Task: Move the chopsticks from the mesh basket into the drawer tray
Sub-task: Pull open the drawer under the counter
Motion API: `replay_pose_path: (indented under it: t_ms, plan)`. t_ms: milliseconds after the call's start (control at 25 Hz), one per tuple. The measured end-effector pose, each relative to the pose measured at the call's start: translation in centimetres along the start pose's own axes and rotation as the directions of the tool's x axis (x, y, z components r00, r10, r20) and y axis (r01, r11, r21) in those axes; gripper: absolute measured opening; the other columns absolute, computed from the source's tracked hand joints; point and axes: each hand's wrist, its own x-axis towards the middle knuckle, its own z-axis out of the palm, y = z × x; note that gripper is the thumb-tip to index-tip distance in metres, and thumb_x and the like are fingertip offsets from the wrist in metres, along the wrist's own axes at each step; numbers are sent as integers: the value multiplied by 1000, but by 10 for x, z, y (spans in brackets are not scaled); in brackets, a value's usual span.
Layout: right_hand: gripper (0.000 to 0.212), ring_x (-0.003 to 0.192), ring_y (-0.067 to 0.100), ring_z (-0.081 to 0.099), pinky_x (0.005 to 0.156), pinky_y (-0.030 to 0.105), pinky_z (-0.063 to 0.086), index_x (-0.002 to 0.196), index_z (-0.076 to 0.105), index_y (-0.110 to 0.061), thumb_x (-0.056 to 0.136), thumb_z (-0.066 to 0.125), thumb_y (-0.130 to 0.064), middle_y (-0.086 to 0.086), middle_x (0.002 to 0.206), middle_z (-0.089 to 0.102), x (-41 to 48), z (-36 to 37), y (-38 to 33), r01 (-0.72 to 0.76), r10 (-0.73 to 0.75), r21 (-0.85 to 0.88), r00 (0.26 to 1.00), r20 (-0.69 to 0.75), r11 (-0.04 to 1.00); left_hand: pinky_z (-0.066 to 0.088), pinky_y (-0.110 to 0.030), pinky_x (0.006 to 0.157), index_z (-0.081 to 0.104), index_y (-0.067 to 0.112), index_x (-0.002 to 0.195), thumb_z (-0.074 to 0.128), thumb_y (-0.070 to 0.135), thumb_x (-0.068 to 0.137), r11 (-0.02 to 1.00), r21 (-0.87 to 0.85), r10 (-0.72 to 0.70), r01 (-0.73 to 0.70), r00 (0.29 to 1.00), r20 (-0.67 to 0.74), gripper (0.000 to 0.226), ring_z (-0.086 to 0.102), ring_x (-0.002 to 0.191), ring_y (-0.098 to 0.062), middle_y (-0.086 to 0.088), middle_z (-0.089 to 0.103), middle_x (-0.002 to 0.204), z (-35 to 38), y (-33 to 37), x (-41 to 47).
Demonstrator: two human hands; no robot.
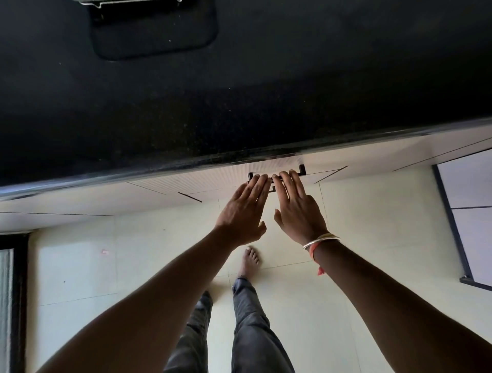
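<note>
The white drawer front (314, 163) sits shut just under the black countertop's edge, so the tray inside is hidden. Its black bar handle (302, 170) runs left to right. My left hand (243, 210) and my right hand (299, 207) lie flat side by side, fingers straight and together, fingertips on the handle and the drawer face. Neither hand holds anything. A wire edge of the mesh basket (133, 3) shows at the top of the view, with a dark mat below it. No chopsticks are visible.
The black stone countertop (239, 93) fills the upper half of the view. White cabinet fronts run below it. An open cabinet door (468, 213) stands at the right. My legs and a bare foot (250, 259) are on the pale tiled floor.
</note>
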Motion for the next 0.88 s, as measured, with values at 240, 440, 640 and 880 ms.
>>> replay_pose_path:
  t_ms: [240, 440, 640, 880]
  plan:
    - [80, 154, 30, 8, 85, 37, 59, 157, 11, -11, 89, 52, -25, 13, 165, 18, -6, 2, -1, -10, 10, -7, 1000, 4, 1000, 8, -42, 130, 2, 2, 163, 60, 43, 89, 1000, -10, -9, 9, 1000, 15, 103, 0, 160, -32, -18, 0, 172, -1, 6, -5]
    - [82, 154, 30, 9, 84, 37, 60, 156, 13, -12, 88, 55, -29, 12, 164, 20, -5, 2, -2, -15, 15, 7, 1000, 7, 1000, 10, -43, 131, 2, 2, 163, 60, 44, 89, 999, -35, -14, 15, 1000, 22, 103, 1, 160, -32, -18, 0, 172, -3, 8, -4]
    - [83, 154, 30, 7, 80, 36, 61, 156, 12, -11, 87, 55, -30, 12, 165, 18, -7, 8, -1, -13, 13, 9, 1000, 5, 1000, 9, -44, 131, 0, 3, 163, 61, 43, 87, 998, -58, -19, 21, 999, 28, 105, -1, 160, -33, -18, -1, 172, -1, 11, -7]
    - [83, 155, 29, 5, 75, 34, 61, 157, 11, -11, 87, 52, -30, 12, 165, 16, -10, 12, -1, -15, 15, 7, 1000, -8, 1000, 9, -44, 131, -2, 3, 163, 62, 42, 87, 998, -66, -17, 20, 999, 45, 107, -3, 160, -32, -18, -3, 172, -1, 12, -8]
